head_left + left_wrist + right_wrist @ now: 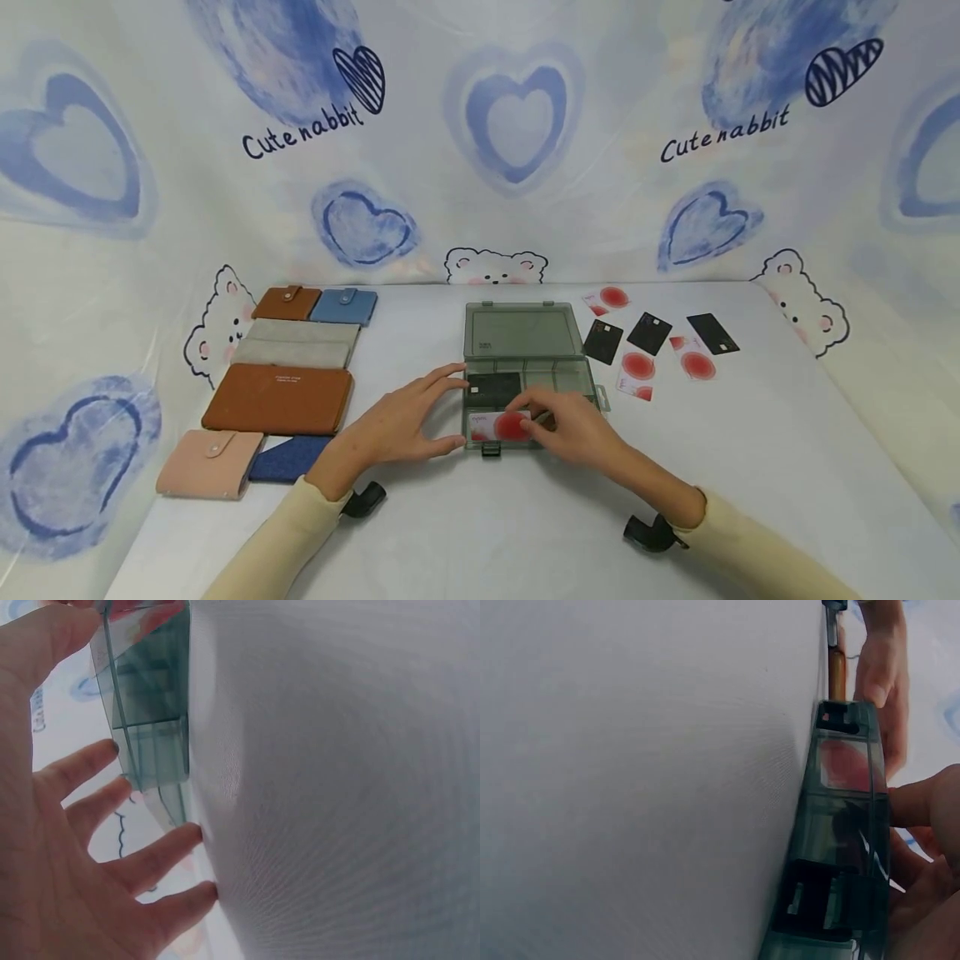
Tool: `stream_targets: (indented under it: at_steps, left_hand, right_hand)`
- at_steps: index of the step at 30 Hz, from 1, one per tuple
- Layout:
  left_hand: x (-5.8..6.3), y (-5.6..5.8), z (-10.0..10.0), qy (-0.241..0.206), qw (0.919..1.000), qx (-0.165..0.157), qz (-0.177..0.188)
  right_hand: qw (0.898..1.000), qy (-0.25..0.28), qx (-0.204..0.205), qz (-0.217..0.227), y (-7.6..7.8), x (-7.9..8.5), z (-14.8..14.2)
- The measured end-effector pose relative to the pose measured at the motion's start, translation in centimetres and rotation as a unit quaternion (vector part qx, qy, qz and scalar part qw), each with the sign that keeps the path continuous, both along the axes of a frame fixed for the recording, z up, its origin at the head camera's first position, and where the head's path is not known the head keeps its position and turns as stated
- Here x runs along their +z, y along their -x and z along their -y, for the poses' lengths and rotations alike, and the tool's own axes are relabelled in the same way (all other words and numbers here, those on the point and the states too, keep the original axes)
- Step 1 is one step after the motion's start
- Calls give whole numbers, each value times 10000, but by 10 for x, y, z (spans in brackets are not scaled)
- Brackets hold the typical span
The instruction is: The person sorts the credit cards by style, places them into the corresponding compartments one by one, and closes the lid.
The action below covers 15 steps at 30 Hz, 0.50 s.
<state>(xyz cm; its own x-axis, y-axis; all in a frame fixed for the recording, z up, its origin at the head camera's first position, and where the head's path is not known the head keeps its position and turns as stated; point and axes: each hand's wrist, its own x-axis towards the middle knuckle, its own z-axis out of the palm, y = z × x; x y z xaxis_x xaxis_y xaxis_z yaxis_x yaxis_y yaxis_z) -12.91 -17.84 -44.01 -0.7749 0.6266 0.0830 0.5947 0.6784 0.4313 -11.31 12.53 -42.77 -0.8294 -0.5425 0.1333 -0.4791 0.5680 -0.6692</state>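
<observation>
A translucent grey-green divided box (558, 379) stands on the table with its lid (522, 329) folded back. A black card (493, 389) lies in its left part. In front of that, a white card with a red circle (491, 427) is at the front-left compartment; the left wrist view shows it slanting. My right hand (573, 427) reaches over the box, thumb and forefinger pinching this card's right end. My left hand (401, 421) is at the box's left side, fingers spread, thumb (75, 630) by the front corner.
Right of the box lie several loose cards, black ones (649, 333) and red-and-white ones (636, 375). On the left are wallets: brown (277, 398), grey (300, 342), pink (210, 465), dark blue (292, 460), light blue (343, 307) and a small brown one (285, 302). A patterned cloth hangs behind.
</observation>
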Motion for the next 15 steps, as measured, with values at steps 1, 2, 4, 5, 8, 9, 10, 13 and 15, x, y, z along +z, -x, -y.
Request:
stream_targets:
  at_steps: [1, 2, 4, 5, 8, 9, 10, 13, 15]
  left_hand:
    - [0, 0, 0, -10, 10000, 0, 4]
    - [0, 0, 0, -21, 10000, 2, 10]
    - [0, -1, 0, -28, 10000, 15, 26]
    - [0, -1, 0, -25, 10000, 25, 33]
    - [0, -1, 1, -13, 10000, 43, 35]
    - [0, -1, 1, -2, 10000, 52, 31]
    - [0, -1, 1, 5, 10000, 56, 29]
    - [0, -1, 0, -8, 10000, 29, -2]
    - [1, 0, 0, -4, 10000, 14, -21]
  right_hand:
    - [10000, -71, 3, -54, -1, -1, 2]
    - [9998, -161, -28, -123, -2, -2, 3]
    - [9989, -337, -85, -324, -5, -2, 6]
    - [9979, -449, -110, -454, -7, -2, 7]
    - [9928, -817, -149, -859, -10, -2, 8]
    - [9909, -928, -143, -959, -11, -2, 8]
    - [9892, -1033, -134, -1034, -11, -2, 8]
    - [9870, -1178, -117, -1090, -13, 0, 7]
    - [9858, -1256, -140, -1109, -14, 1, 6]
